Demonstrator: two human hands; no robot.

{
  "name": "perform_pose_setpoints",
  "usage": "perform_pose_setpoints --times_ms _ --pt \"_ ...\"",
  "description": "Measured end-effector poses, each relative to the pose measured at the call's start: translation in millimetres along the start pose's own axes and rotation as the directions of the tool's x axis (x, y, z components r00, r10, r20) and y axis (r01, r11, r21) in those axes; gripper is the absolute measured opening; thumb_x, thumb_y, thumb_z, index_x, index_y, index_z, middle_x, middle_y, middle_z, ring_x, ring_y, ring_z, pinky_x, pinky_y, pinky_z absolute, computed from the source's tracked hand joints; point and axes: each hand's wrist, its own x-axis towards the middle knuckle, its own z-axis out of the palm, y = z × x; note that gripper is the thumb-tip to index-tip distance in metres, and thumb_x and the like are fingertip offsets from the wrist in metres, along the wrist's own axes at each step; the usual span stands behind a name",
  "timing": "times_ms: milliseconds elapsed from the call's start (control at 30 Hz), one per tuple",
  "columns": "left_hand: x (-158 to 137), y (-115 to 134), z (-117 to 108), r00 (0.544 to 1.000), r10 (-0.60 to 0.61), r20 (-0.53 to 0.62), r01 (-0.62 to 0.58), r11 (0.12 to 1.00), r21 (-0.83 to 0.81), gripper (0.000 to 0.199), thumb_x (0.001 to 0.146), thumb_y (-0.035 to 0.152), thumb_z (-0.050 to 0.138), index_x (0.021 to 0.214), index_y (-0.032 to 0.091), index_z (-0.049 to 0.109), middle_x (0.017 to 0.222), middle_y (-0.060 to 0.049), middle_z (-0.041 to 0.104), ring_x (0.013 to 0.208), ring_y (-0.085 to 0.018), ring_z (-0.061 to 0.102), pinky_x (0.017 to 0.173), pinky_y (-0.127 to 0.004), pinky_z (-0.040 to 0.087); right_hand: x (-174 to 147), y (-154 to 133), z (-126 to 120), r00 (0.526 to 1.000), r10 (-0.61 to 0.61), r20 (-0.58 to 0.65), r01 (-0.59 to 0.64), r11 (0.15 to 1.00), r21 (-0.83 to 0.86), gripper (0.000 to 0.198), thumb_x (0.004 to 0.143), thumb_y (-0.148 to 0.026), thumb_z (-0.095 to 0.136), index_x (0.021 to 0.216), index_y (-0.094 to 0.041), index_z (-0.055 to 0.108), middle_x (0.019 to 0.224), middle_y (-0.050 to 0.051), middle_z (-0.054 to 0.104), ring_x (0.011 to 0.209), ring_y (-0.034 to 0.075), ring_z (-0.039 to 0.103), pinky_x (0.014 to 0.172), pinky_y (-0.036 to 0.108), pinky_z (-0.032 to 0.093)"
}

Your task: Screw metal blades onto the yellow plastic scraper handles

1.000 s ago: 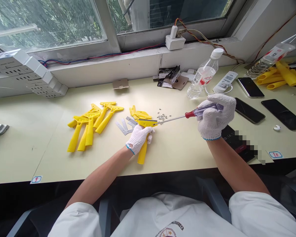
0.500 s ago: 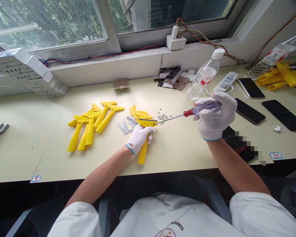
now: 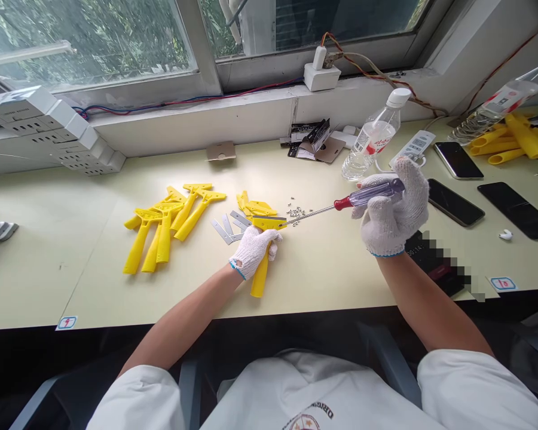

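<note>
Yellow plastic T-shaped scraper (image 3: 260, 273), near-middle of pale-yellow bench (image 3: 332, 275); white-gloved left hand (image 3: 253, 245) grips its neck, probably steadying it. White-gloved right hand (image 3: 395, 216) grips clear-purple, red-collared screwdriver (image 3: 342, 203), tip at scraper's head. Small silver screws (image 3: 297, 213) just far-right, likely for reach.

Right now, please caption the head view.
White-gloved left hand grips yellow plastic scraper; right hand holds purple-handled screwdriver.

Scrapers (image 3: 163, 234) lie left of blades (image 3: 228, 224), screws (image 3: 297, 212) right.
</note>
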Motion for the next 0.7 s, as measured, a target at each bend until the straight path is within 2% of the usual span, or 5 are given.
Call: perform_pose_setpoints --times_ms 167,233,367,533,700 --pt "-0.2 0.6 0.9 1.0 -0.009 0.002 0.009 1.0 -0.011 0.014 0.088 0.033 0.071 0.082 0.02 0.067 0.054 0.001 0.059 0.044 -0.014 0.051 0.051 -0.028 0.044 6.2 -3.6 0.5 0.978 -0.127 -0.163 0.091 0.973 -0.213 0.05 0.091 -0.069 0.085 0.121 -0.029 0.079 0.111 0.009 0.071 0.094 0.027 0.077 0.077 0.046 0.071" --pt "0.0 0.4 1.0 1.0 -0.002 0.008 0.002 1.0 -0.013 0.014 0.088 0.033 0.071 0.083 0.02 0.067 0.054 0.001 0.058 0.044 -0.014 0.051 0.051 -0.028 0.044 7.0 -7.0 0.7 0.985 -0.101 -0.143 0.073 0.979 -0.189 0.047 0.096 -0.067 0.079 0.118 -0.025 0.078 0.107 0.008 0.069 0.082 0.021 0.073 0.071 0.04 0.068" --pt "0.0 0.2 1.0 1.0 -0.012 0.002 0.012 1.0 -0.006 0.015 0.088 0.033 0.071 0.082 0.02 0.067 0.054 0.001 0.059 0.044 -0.014 0.052 0.052 -0.028 0.044 5.7 -12.4 2.7 0.999 0.049 -0.011 -0.049 0.997 0.064 0.04 0.109 -0.059 0.061 0.133 -0.03 0.074 0.106 0.004 0.072 0.053 0.009 0.056 0.042 0.025 0.046" --pt "0.8 -1.6 0.1 1.0 0.011 0.009 -0.011 1.0 -0.002 0.017 0.088 0.035 0.071 0.083 0.02 0.068 0.055 0.001 0.059 0.046 -0.014 0.053 0.052 -0.028 0.044 3.0 -13.3 5.7 0.996 0.076 0.039 -0.08 0.987 0.137 0.054 0.105 -0.061 0.064 0.155 -0.041 0.065 0.121 0.004 0.077 0.055 0.013 0.062 0.039 0.029 0.048" --pt "1.9 -2.7 -1.0 1.0 0.002 0.002 -0.002 1.0 -0.012 0.015 0.088 0.034 0.071 0.082 0.02 0.067 0.055 0.001 0.059 0.045 -0.013 0.052 0.052 -0.028 0.043 -0.5 -5.4 -2.7 0.982 0.182 0.057 -0.187 0.976 0.11 0.047 0.096 -0.06 0.082 0.134 -0.039 0.066 0.11 0.004 0.07 0.068 0.016 0.067 0.048 0.031 0.053"
